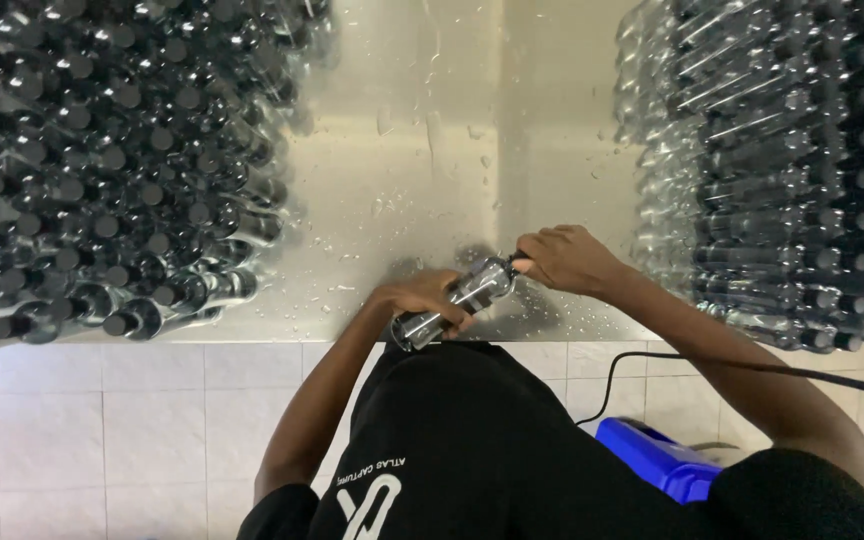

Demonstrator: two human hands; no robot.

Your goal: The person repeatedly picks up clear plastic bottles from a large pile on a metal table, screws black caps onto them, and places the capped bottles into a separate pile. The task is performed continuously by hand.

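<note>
Two hands work a single clear plastic bottle (452, 300) at the near edge of a wet stainless-steel counter (422, 160).

At far left, a large mass of clear bottles with black caps (112, 170) lies packed together on the counter. At centre, the left hand (422, 298) has its grip wrapped around the body of the single bottle, which lies tilted just above the counter's front edge. The right hand (567, 258) pinches the bottle's black cap (518, 264), grip clenched on it. At far right sits a second stack of clear capped bottles (782, 170). Judging by the two piles, much of the capping appears done; the bottle in hand looks unfinished. Below, a black cable (752, 368) runs over a blue plastic container (657, 458) on the white tiled floor (102, 420).
</note>
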